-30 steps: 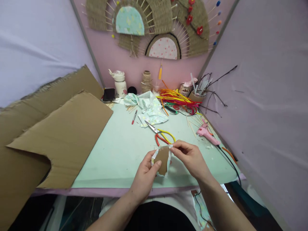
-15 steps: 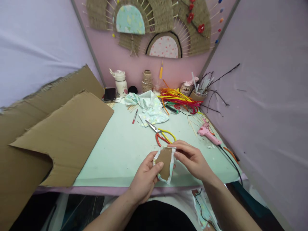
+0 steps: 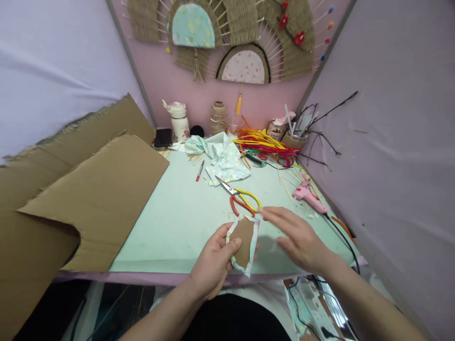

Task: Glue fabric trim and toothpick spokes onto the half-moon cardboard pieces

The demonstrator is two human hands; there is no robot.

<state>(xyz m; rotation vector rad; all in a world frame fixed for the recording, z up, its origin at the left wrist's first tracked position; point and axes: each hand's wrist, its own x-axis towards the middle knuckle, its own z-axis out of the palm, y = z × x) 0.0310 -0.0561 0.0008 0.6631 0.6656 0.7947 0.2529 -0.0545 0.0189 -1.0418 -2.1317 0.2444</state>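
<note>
A small cardboard piece with light patterned fabric folded over its edges is held above the table's front edge. My left hand grips it from the left, thumb on the bare cardboard, other fingers behind. To the right of the piece, my right hand is apart from it, fingers extended, slightly blurred, holding nothing. Scissors with one red and one yellow handle lie just beyond the piece, blades slightly apart. Behind them spreads a crumpled patterned cloth.
Large cardboard sheets cover the left side. A pink glue gun with a black cord lies at the right. Toward the back are a marker, a white bottle, twine and coloured strips.
My right hand has let go of the piece's upper right edge and moved away to the right, its fingers straightening. My left hand still holds the piece.
</note>
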